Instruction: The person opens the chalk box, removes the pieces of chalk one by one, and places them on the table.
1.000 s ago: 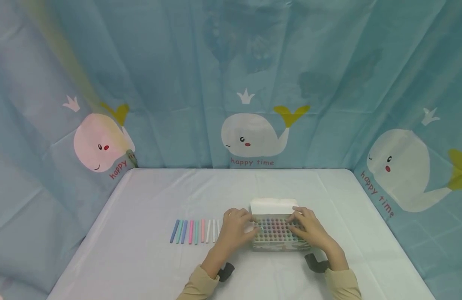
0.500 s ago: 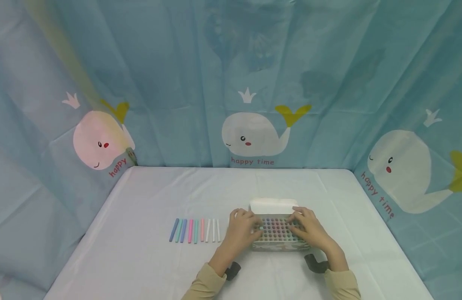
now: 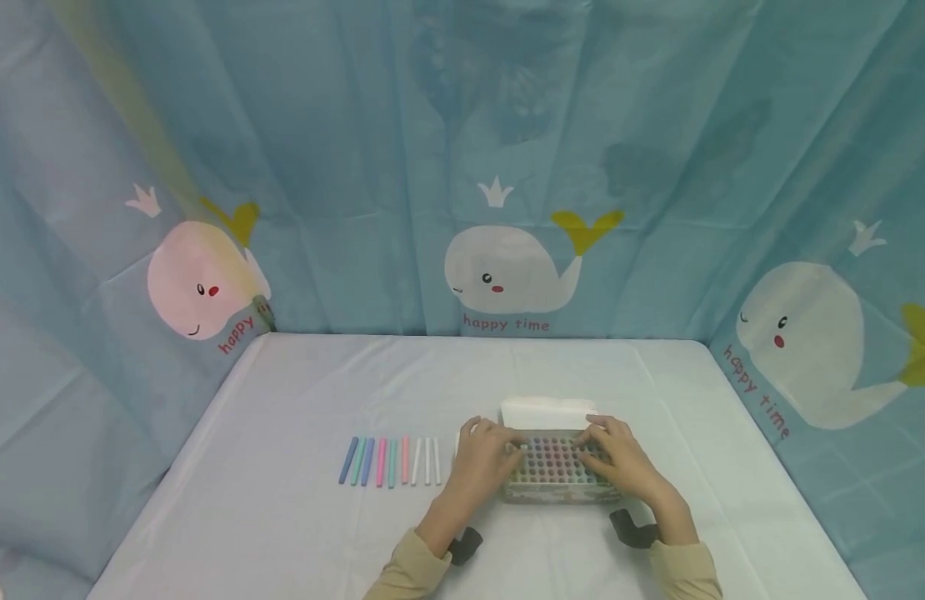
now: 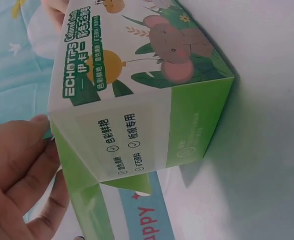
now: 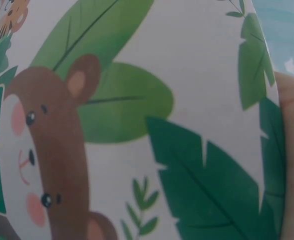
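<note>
A box of colored chalk (image 3: 556, 467) stands on the table with its lid (image 3: 548, 412) folded back and several rows of round chalk ends showing. My left hand (image 3: 481, 458) is at the box's left end, thumb and finger pinching a teal chalk stick (image 4: 48, 134) right at the top rim. Most of that stick is hidden by the fingers and the box. My right hand (image 3: 620, 458) holds the box at its right end, fingers bent over the top. In the right wrist view, the printed box side (image 5: 206, 100) covers most of that hand.
Left of the box lies a row of several loose chalk sticks (image 3: 391, 462) in blue, green, pink and white on the white table (image 3: 297, 533). A blue curtain (image 3: 342, 208) with whale prints hangs behind and at both sides.
My left hand has shifted slightly right over the box's left end with the chalk, uncovering white sticks in the row. The right hand has stayed in place.
</note>
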Demonstrator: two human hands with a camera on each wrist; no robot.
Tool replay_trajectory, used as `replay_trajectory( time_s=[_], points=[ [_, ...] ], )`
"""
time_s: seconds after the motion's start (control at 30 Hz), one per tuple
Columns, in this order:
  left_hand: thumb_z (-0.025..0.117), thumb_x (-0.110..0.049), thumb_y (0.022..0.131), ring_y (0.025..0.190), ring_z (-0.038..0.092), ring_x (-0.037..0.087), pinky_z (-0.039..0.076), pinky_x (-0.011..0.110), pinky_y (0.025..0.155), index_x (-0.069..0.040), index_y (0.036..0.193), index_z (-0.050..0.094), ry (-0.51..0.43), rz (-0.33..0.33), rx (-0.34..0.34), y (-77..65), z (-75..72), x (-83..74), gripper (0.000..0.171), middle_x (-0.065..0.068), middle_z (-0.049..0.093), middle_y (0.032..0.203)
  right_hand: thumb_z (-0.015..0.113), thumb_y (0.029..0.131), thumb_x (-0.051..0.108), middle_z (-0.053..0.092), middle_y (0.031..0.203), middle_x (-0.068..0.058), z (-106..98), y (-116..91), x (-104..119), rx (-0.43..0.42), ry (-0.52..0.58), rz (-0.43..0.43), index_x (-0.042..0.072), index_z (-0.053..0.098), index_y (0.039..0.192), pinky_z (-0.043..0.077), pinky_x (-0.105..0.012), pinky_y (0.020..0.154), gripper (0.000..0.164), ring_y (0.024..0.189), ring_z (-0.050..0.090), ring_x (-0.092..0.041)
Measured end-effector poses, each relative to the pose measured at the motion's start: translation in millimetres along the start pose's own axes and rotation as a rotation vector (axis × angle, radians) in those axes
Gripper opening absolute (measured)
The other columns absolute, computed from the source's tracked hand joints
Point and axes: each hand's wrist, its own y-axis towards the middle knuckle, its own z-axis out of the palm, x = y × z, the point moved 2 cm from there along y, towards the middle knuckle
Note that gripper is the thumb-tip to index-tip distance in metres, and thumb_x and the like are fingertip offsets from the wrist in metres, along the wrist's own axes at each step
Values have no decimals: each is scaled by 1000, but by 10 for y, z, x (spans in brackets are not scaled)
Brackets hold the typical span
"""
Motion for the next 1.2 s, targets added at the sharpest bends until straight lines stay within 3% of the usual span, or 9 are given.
replay_trajectory(
  time_s=[0.3,0.53,0.87,1.2],
  points=[
    [64,-25,78,84,52,6,31,44,95,-27,94,64,-94,88,-188,-15,-140,-3,17,-14,63,86,63,80,22,42,121,-16,21,-10,-16,-5,-3,-12,20,55,90,35,-55,86,14,116,33,-35],
    [61,-19,80,89,51,8,30,46,95,-23,98,64,-214,68,-226,-5,-287,63,18,-12,63,89,63,80,22,41,123,-16,13,-41,-19,4,1,-5,21,54,91,34,-55,86,14,116,32,-35],
    [63,-21,80,83,51,5,35,37,86,-24,97,65,-281,35,-328,46,-485,384,17,-15,61,83,62,81,25,40,125,-15,4,3,-30,3,10,-4,23,54,91,34,-55,85,13,117,32,-35],
    [65,-23,78,81,51,9,32,37,85,-21,95,65,-297,-58,-326,0,-683,770,17,-10,63,83,61,81,28,39,125,-15,18,-22,-37,9,13,19,23,54,91,35,-55,85,14,117,31,-35]
  ],
)
